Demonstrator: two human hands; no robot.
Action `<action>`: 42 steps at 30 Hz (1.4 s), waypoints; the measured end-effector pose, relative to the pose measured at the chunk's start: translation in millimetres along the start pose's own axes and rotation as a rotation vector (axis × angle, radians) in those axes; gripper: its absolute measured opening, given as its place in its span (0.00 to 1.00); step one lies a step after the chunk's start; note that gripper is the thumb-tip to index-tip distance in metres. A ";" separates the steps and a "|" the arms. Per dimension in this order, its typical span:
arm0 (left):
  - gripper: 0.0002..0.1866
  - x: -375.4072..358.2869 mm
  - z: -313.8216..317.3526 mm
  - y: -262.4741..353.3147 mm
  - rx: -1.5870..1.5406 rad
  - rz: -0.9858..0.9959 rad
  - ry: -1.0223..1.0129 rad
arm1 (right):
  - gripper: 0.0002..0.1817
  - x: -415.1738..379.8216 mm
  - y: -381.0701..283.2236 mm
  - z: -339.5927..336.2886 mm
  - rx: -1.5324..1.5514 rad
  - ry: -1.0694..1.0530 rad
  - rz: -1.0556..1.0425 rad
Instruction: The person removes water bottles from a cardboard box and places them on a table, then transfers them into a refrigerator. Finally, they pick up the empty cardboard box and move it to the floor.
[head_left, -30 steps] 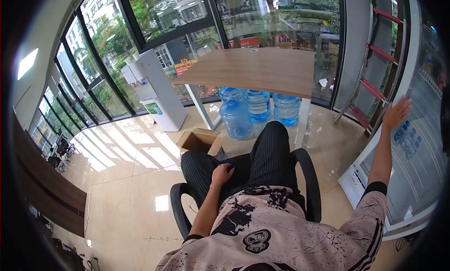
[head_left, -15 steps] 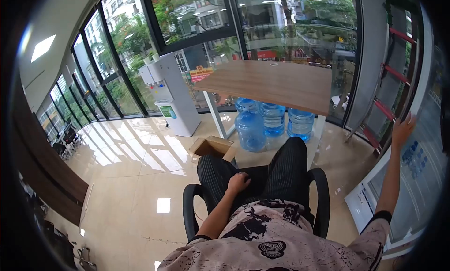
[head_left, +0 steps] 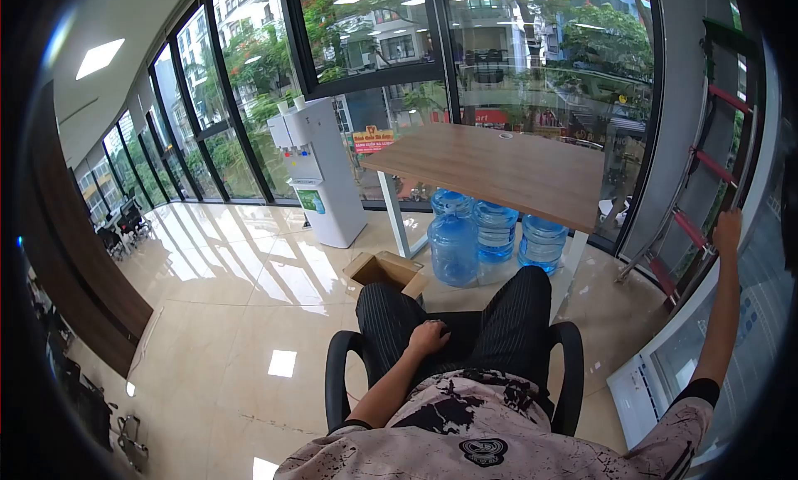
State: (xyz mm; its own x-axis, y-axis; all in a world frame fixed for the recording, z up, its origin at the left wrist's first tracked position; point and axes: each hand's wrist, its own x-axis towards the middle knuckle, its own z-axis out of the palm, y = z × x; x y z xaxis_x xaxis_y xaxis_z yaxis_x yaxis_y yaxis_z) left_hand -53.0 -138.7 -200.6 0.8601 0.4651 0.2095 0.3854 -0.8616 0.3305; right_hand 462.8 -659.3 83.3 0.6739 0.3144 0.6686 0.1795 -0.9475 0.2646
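Observation:
My right hand [head_left: 728, 229] is stretched out to the far right at the white-framed glass door [head_left: 748, 268] of what looks like a display fridge. Its fingers are closed around the door's edge, and the fingertips are partly hidden. My left hand [head_left: 429, 337] rests on my lap near my thigh, fingers curled in, with nothing visible in it. Below the glass, a white lower panel [head_left: 638, 401] with a label shows beside the chair.
I sit in a black armchair [head_left: 568, 372]. Ahead are a wooden-topped table [head_left: 499, 168], several blue water bottles [head_left: 455, 251], an open cardboard box [head_left: 407, 276] and a white water dispenser [head_left: 337, 197]. A red-runged ladder [head_left: 690, 229] leans by the fridge.
My right hand has gone from loosely spread fingers to a closed grip at the door's edge. The view has shifted slightly, and my left hand stays on my lap.

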 end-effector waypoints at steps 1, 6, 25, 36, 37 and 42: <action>0.17 0.9 -0.1 -0.2 -0.010 -0.003 0.004 | 0.12 1.3 -1.6 2.8 -0.031 0.069 -0.028; 0.17 -2.8 -3.3 1.3 0.007 -0.040 -0.020 | 0.08 35.0 39.5 117.8 -0.419 0.079 -0.010; 0.18 -33.4 -5.3 -10.8 -0.037 -0.318 0.110 | 0.09 44.2 45.9 77.0 -0.173 0.189 -0.053; 0.16 -63.1 -18.9 3.6 -0.010 -0.460 0.249 | 0.11 48.4 44.4 68.4 -0.169 0.148 -0.054; 0.16 -65.7 -20.7 6.0 0.006 -0.482 0.255 | 0.12 44.8 38.6 58.3 -0.204 0.130 -0.038; 0.15 -71.4 -20.3 7.7 0.027 -0.490 0.266 | 0.21 45.3 32.2 37.6 -0.285 -0.021 0.004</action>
State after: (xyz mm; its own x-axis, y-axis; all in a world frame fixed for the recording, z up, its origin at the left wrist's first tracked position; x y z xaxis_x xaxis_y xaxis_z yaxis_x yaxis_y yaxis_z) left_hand -118.1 -174.4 -194.4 0.4656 0.8447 0.2639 0.7301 -0.5352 0.4249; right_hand 526.1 -677.8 95.9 0.6898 0.3062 0.6561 -0.0301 -0.8933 0.4485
